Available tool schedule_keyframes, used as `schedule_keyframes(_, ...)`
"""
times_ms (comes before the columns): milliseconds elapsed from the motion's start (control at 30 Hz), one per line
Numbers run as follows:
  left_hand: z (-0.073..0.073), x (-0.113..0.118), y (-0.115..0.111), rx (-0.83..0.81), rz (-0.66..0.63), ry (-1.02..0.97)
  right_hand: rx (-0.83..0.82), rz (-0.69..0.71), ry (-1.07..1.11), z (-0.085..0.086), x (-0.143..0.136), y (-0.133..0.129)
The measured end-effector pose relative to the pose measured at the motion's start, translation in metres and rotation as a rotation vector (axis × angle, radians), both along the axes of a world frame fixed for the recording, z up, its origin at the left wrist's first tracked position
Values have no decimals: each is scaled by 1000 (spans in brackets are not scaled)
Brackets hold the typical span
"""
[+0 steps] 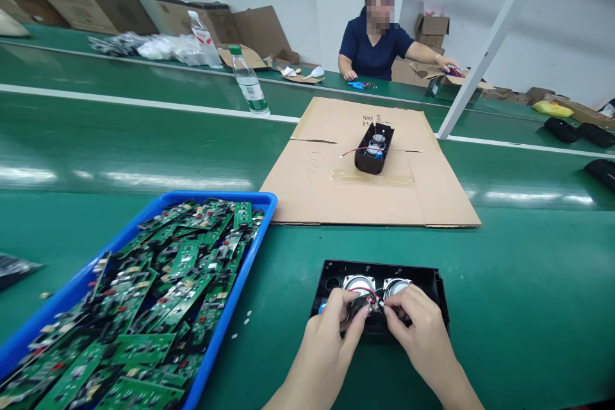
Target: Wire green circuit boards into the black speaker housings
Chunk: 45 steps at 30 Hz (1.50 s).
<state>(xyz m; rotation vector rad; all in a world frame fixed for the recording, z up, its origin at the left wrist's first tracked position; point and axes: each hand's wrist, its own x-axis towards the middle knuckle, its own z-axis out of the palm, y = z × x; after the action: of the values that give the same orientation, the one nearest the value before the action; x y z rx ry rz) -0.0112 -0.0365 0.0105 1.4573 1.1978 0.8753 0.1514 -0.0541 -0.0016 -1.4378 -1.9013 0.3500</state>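
Note:
A black speaker housing (432,291) lies on the green table in front of me, with two round speakers inside, the left one (359,283) and the right one (396,286). Over its middle, my left hand (339,327) pinches a small dark circuit board (356,309) with red and black wires. My right hand (416,317) is just beside it, thumb and forefinger closed on a small white connector (381,305). The fingertips of both hands nearly meet. A bit of blue shows at the housing's left end.
A blue tray (259,250) full of green circuit boards stands at the left. Beyond the housing, a cardboard sheet (307,192) carries another black housing (375,148). Bottles, one green-capped (250,86), stand farther back. A person (375,45) sits across, one hand at a box.

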Motion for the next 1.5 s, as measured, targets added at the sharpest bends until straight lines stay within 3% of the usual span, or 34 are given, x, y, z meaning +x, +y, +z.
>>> schedule_keyframes(500,-2,-2,-1,74,-133,98,32,52,-106,-6,-1,-1)
schedule_keyframes(700,10,-6,3,71,-180,34,-86,45,0,-7,3,-3)
schedule_keyframes(867,6,-9,2,86,-203,52,-139,72,-48,-3,4,-1)
schedule_keyframes(1067,4,-7,1,14,-171,-65,-111,71,-78,0,3,1)
schedule_keyframes(1333,9,-6,-1,-19,-141,-43,-181,78,-4,0,5,1)
schedule_keyframes(1500,9,-12,-8,-63,-48,131,-84,-8,-74,16,26,2)
